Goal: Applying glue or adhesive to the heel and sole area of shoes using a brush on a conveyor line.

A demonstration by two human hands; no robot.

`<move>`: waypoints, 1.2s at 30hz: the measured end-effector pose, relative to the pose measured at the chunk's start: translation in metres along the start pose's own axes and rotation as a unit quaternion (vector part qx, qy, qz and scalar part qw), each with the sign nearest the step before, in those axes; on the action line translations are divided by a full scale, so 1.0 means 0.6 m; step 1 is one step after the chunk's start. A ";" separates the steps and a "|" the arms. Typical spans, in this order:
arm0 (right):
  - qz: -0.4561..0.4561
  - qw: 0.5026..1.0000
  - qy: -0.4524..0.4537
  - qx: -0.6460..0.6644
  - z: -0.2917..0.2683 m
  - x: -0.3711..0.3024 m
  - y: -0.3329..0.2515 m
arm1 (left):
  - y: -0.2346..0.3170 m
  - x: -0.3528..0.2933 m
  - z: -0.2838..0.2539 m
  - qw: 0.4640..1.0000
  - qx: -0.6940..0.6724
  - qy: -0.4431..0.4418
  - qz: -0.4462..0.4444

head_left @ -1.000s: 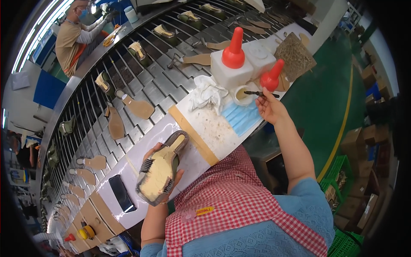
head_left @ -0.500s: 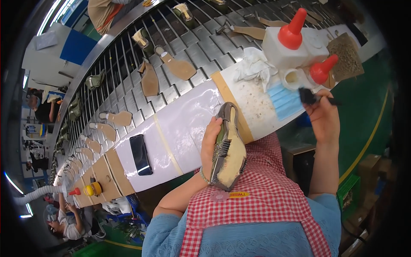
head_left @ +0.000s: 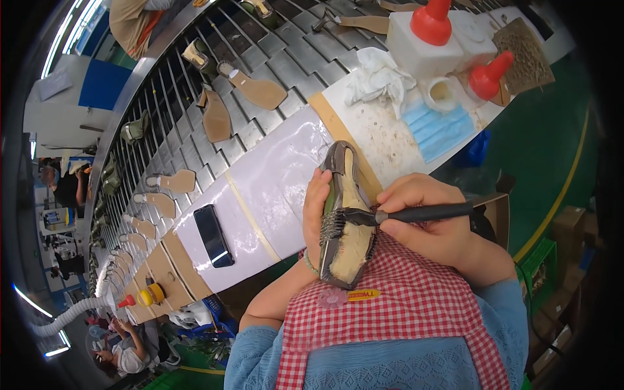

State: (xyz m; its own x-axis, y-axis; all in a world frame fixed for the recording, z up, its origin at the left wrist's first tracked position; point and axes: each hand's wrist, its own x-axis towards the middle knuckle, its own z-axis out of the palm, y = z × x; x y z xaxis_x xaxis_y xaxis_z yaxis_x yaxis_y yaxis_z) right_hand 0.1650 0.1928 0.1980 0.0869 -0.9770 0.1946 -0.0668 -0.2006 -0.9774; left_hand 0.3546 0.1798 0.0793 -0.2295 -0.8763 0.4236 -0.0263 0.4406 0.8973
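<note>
My left hand (head_left: 314,211) is wrapped round the left side of an unfinished shoe upper on a last (head_left: 351,250), its pale bottom turned up toward me. Bristly dark material runs along the shoe's edges. My right hand (head_left: 426,218) grips the black handle of a brush (head_left: 416,213). The brush's dark bristle end lies across the middle of the shoe's bottom, touching it. Beyond my right hand stands an opened white pot (head_left: 441,95), beside a folded blue face mask (head_left: 437,130) on the stained white board.
Several tan soles (head_left: 260,91) lie on a slatted metal conveyor. White bottles with red nozzles (head_left: 431,25) stand at the far right beside crumpled white tissue (head_left: 377,81). A black phone (head_left: 213,235) rests on the plastic-covered bench. Other people sit or stand farther left.
My right hand has come left and toward me from near the pot, bringing the brush onto the shoe's bottom. My left hand still holds the shoe in nearly the same place.
</note>
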 end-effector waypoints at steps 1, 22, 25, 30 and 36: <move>-0.046 0.998 -0.017 -0.044 0.000 0.002 -0.008 | 0.000 0.000 0.000 1.000 0.010 0.003 0.011; -0.052 0.994 -0.069 0.066 0.010 0.001 -0.024 | 0.005 0.006 -0.046 0.990 0.059 0.039 -0.122; 0.065 0.956 0.043 0.284 0.002 0.000 -0.018 | 0.022 0.029 -0.137 0.980 -0.043 -0.091 -0.171; 0.162 0.882 0.065 0.439 0.002 0.022 -0.022 | 0.032 0.083 -0.171 0.896 -0.313 -0.123 -0.288; 0.104 0.952 0.054 0.281 0.041 0.025 -0.024 | 0.084 0.093 -0.134 0.857 -0.308 -0.267 -0.314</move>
State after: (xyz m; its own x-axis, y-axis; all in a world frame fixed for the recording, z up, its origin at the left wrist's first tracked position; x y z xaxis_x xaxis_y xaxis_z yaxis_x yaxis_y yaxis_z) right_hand 0.1919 0.1825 0.2132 0.0254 -0.9992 -0.0297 0.4743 0.0382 -0.8795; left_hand 0.4191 0.1375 0.1578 -0.7754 -0.6162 -0.1377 0.1729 -0.4169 0.8924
